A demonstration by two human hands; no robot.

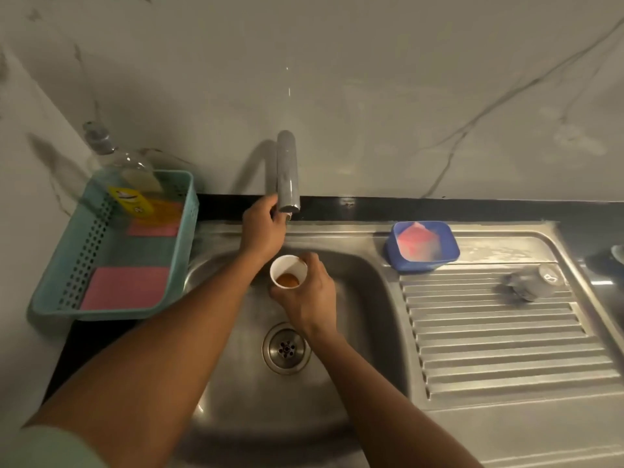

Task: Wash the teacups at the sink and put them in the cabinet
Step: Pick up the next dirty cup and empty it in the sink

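Both forearms (pixel 162 339) reach over the sink (pixel 233 403). Right hand (pixel 312 293) curls round a white teacup (pixel 288 273) holding brown dregs, above the drain (pixel 286 347). Farther back, left hand (pixel 261 229) grips the tap (pixel 288 170).

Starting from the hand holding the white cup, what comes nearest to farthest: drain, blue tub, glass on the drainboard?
1. Drain, just below the right hand, in the basin.
2. Blue tub, rightward, at the back of the drainboard.
3. Glass, far right, lying on its ribs.
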